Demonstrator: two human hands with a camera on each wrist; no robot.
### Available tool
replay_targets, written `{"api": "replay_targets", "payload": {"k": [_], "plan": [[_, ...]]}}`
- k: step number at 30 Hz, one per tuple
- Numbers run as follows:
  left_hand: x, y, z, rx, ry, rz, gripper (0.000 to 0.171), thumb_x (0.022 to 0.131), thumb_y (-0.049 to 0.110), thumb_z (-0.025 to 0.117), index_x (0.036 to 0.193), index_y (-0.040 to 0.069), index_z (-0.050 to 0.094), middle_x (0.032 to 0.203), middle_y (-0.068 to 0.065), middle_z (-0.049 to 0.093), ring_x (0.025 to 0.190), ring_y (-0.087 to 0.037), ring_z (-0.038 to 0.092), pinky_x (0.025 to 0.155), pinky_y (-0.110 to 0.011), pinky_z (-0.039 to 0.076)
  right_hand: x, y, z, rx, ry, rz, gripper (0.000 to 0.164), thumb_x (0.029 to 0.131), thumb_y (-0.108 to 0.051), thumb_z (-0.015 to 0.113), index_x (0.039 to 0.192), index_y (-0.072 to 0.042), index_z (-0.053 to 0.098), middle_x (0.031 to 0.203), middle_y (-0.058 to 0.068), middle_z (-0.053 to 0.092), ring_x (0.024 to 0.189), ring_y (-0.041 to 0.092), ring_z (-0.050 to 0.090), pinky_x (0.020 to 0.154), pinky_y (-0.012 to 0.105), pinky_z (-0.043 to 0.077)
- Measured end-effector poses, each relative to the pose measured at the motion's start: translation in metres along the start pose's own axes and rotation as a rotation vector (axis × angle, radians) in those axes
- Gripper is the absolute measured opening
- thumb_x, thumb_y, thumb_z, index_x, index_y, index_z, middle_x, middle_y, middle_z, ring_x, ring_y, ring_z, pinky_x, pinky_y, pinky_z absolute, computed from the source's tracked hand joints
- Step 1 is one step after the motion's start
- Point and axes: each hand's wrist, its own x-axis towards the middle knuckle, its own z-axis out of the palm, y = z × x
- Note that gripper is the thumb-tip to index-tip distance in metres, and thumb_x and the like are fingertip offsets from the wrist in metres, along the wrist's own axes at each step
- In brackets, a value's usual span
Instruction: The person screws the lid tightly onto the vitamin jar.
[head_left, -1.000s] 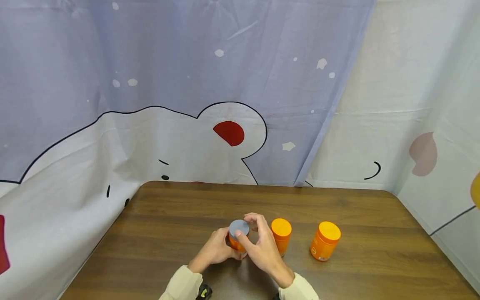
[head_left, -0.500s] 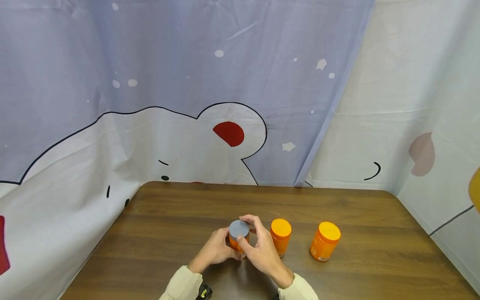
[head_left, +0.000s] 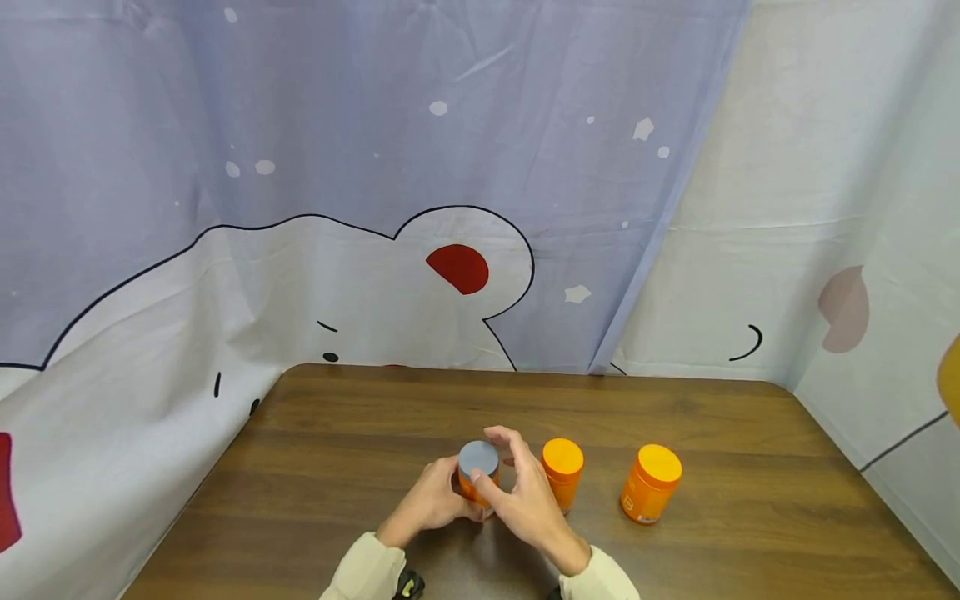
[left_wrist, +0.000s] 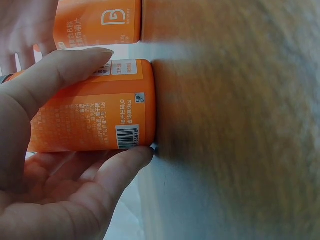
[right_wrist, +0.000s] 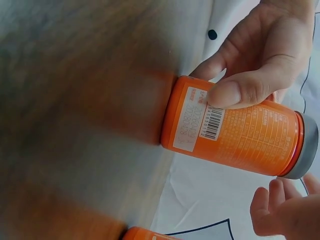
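A short orange jar point(head_left: 480, 487) with a grey lid point(head_left: 477, 457) stands upright on the wooden table. My left hand point(head_left: 432, 497) grips its body, with the thumb point(left_wrist: 75, 70) on one side and fingers opposite. Around the lid hovers my right hand point(head_left: 528, 500), its thumb at the near edge and its index finger held off the far edge. In the right wrist view, the right hand's fingers point(right_wrist: 276, 200) lie loosely bent beside the grey lid point(right_wrist: 305, 147), with a gap. Printed text and a barcode show on the jar point(right_wrist: 235, 130).
Just right of my right hand stands an orange jar point(head_left: 562, 471) with a yellow-orange lid. A similar jar point(head_left: 651, 483) is farther right. The brown table point(head_left: 360, 417) meets a printed curtain point(head_left: 337, 283) at its back edge.
Half a second ago, my right thumb and index finger were closed on the lid; now they are spread apart, as one second ago. The left hand and jar stay in place.
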Motion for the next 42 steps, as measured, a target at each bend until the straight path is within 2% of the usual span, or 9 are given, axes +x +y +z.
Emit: {"api": "replay_targets", "payload": {"k": [7, 15, 19, 22, 25, 28, 34, 38, 42], "plan": [[0.0006, 0.0012, 0.0003, 0.000, 0.011, 0.009, 0.053, 0.059, 0.019, 0.083, 0.106, 0.008, 0.061, 0.099, 0.000, 0.065, 0.089, -0.015, 0.059, 0.079, -0.037, 0.047, 0.0004, 0.0038, -0.0012, 0.014, -0.008, -0.088, 0.049, 0.081, -0.016, 0.066, 0.126, -0.017, 0.045, 0.122, -0.009, 0.053, 0.112, 0.013, 0.051, 0.088, 0.042, 0.042], [0.0003, 0.0008, 0.0005, 0.001, 0.012, 0.001, 0.055, 0.060, 0.019, 0.084, 0.108, 0.007, 0.061, 0.101, -0.001, 0.064, 0.091, -0.017, 0.059, 0.081, -0.038, 0.047, 0.0011, 0.0025, 0.0002, -0.007, 0.024, -0.047, 0.048, 0.081, -0.026, 0.069, 0.122, -0.019, 0.045, 0.118, -0.005, 0.056, 0.106, 0.012, 0.052, 0.083, 0.041, 0.043], [0.0003, -0.0004, 0.0006, -0.007, 0.012, 0.000, 0.054, 0.060, 0.019, 0.084, 0.108, 0.007, 0.061, 0.101, -0.001, 0.064, 0.092, -0.017, 0.059, 0.082, -0.040, 0.046, 0.0011, 0.0018, 0.0014, -0.016, 0.035, -0.026, 0.050, 0.080, -0.031, 0.070, 0.122, -0.023, 0.044, 0.118, -0.003, 0.055, 0.102, 0.011, 0.052, 0.082, 0.041, 0.043], [0.0005, -0.0010, 0.0005, -0.003, 0.010, 0.004, 0.053, 0.060, 0.019, 0.083, 0.107, 0.008, 0.061, 0.100, 0.000, 0.065, 0.091, -0.017, 0.059, 0.081, -0.039, 0.046, 0.0008, 0.0010, 0.0014, -0.011, 0.031, -0.004, 0.054, 0.079, -0.034, 0.070, 0.125, -0.027, 0.042, 0.120, -0.006, 0.053, 0.105, 0.010, 0.051, 0.084, 0.041, 0.043], [0.0005, -0.0015, 0.0006, 0.003, 0.011, 0.007, 0.052, 0.060, 0.020, 0.083, 0.106, 0.009, 0.061, 0.100, 0.001, 0.065, 0.091, -0.016, 0.059, 0.081, -0.039, 0.047, 0.0002, 0.0005, 0.0008, 0.001, 0.018, -0.008, 0.056, 0.081, -0.032, 0.068, 0.129, -0.027, 0.040, 0.124, -0.009, 0.051, 0.111, 0.012, 0.050, 0.088, 0.043, 0.041], [0.0003, -0.0019, 0.0007, -0.003, 0.010, 0.007, 0.052, 0.061, 0.020, 0.083, 0.106, 0.009, 0.061, 0.100, 0.001, 0.065, 0.091, -0.016, 0.060, 0.082, -0.040, 0.047, -0.0005, 0.0010, 0.0000, 0.017, 0.010, -0.040, 0.056, 0.083, -0.023, 0.065, 0.132, -0.026, 0.039, 0.127, -0.009, 0.050, 0.116, 0.014, 0.049, 0.090, 0.045, 0.040], [0.0001, -0.0022, 0.0011, 0.004, 0.014, 0.007, 0.052, 0.059, 0.018, 0.083, 0.106, 0.009, 0.062, 0.099, 0.001, 0.066, 0.089, -0.016, 0.060, 0.081, -0.039, 0.047, -0.0008, 0.0026, -0.0011, 0.029, 0.003, -0.084, 0.056, 0.081, -0.010, 0.062, 0.131, -0.025, 0.041, 0.122, -0.009, 0.054, 0.114, 0.014, 0.050, 0.089, 0.046, 0.040], [0.0004, -0.0025, 0.0012, 0.014, 0.020, 0.004, 0.053, 0.059, 0.019, 0.084, 0.106, 0.009, 0.062, 0.100, 0.001, 0.065, 0.091, -0.016, 0.059, 0.083, -0.041, 0.046, -0.0005, 0.0023, -0.0013, 0.017, 0.015, -0.062, 0.051, 0.080, -0.014, 0.066, 0.125, -0.025, 0.044, 0.118, -0.010, 0.055, 0.109, 0.011, 0.051, 0.086, 0.042, 0.041], [0.0002, -0.0023, 0.0010, 0.024, 0.022, -0.012, 0.054, 0.060, 0.022, 0.084, 0.107, 0.010, 0.062, 0.100, 0.002, 0.065, 0.091, -0.015, 0.059, 0.084, -0.041, 0.045, -0.0001, 0.0016, -0.0006, 0.004, 0.034, -0.036, 0.048, 0.079, -0.023, 0.070, 0.121, -0.024, 0.047, 0.117, -0.005, 0.056, 0.105, 0.011, 0.051, 0.084, 0.039, 0.041]]}}
